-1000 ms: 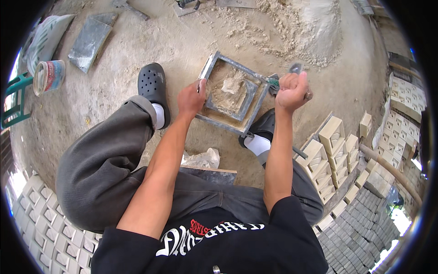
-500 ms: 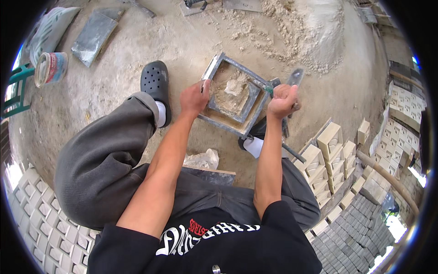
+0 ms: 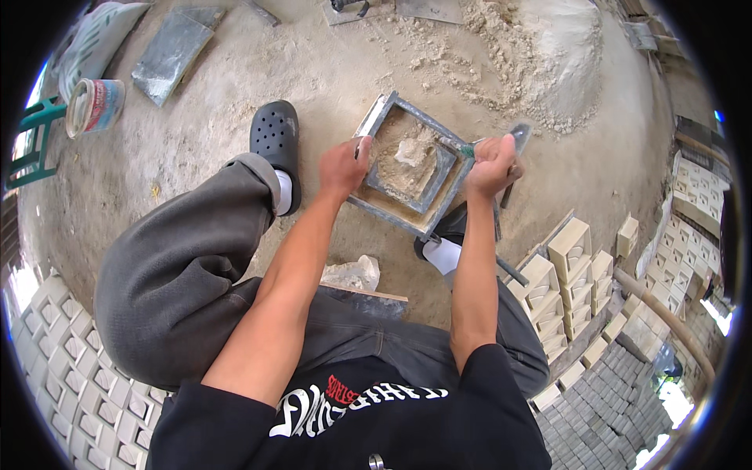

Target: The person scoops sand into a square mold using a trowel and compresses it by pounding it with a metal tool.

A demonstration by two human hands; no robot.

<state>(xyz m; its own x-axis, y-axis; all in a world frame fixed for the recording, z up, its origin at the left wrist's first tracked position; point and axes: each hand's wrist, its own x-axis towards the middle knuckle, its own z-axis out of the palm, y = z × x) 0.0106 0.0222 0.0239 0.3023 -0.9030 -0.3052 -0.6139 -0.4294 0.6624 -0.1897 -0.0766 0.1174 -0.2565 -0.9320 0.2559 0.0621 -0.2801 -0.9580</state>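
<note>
A square grey metal mould frame (image 3: 411, 221) rests on the ground between my feet, with a smaller frame inside it. Tan sandy mix (image 3: 399, 182) lies within, and a pale lump (image 3: 412, 153) sits on top. My left hand (image 3: 343, 168) is closed around the frame's left side. At the frame's right corner my right hand (image 3: 492, 168) makes a fist around a trowel, whose grey metal blade (image 3: 518, 136) sticks out above the fingers. A green-wrapped piece (image 3: 468, 150) shows between that fist and the frame; what it belongs to is unclear.
Piles of tan powder (image 3: 560, 70) spread at the far right. Cream moulded blocks (image 3: 576, 251) stand near my right knee, patterned blocks (image 3: 59, 352) at lower left. A bucket (image 3: 98, 106), green stool (image 3: 35, 137) and metal plate (image 3: 176, 55) are far left. A pale lump (image 3: 356, 274) lies before me.
The view has shifted slightly, so everything sits a little further right and lower. My right fist has come closer to the frame's right corner, while my left hand keeps its hold.
</note>
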